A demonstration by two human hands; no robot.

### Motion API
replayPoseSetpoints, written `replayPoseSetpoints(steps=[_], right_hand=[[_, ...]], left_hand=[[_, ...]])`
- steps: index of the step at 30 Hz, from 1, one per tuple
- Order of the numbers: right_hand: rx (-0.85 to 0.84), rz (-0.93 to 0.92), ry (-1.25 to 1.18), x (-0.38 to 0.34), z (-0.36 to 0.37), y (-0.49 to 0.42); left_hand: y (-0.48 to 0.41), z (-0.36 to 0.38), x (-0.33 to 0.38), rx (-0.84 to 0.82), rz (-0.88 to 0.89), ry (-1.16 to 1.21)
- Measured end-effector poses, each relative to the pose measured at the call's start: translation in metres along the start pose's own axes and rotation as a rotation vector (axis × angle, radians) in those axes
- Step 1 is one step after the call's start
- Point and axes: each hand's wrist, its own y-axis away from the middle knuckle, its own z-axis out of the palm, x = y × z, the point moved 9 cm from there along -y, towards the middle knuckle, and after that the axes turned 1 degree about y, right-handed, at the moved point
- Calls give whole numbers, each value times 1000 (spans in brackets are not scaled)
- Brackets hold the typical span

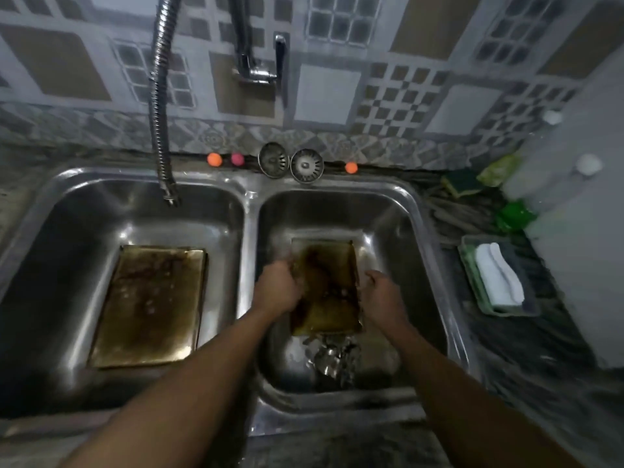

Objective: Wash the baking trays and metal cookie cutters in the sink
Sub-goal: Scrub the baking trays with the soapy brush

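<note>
Two trays sit in the double sink (249, 238), one in each basin. The held tray (329, 298) is in the right basin, open face up and darkly stained. Its long axis runs away from the person toward the tiled wall, with one short end near the basin's middle and the other toward the body.

The left hand (277, 289) is on the left long edge, its fingers curled over the rim and gripping it, though that hand is blurred. The right hand (383, 297) sits against the right long edge with its fingers bent. I cannot tell whether they actually clasp the rim.

Just past the tray's near short end, a jumbled heap of cookie cutters (332, 361) lies on the basin floor. Whether the tray touches them cannot be told.

The second tray (148, 305) lies flat on the floor of the left basin, untouched. It points the same way, with its far end angled slightly to the right.

A flexible hose spout (161, 106) hangs over the left basin's far side, and a wall tap (258, 67) is mounted above the divider. Two strainer plugs (290, 162) stand on the back ledge among three small balls (214, 159). On the desk (526, 359) to the right are a sponge (463, 184) and a soap dish (472, 278) holding something white.
</note>
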Motion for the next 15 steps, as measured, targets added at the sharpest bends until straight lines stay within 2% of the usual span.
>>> replayPoseSetpoints(steps=[6,10,15], right_hand=[[-100,122,-9,66,21,-36],[-157,165,-42,83,41,-61],[-188,191,-20,95,69,-89]], left_hand=[[-7,38,-27,21,-183,-60],[-23,55,-46,34,-273,-83],[-49,74,-67,3,-296,-192]])
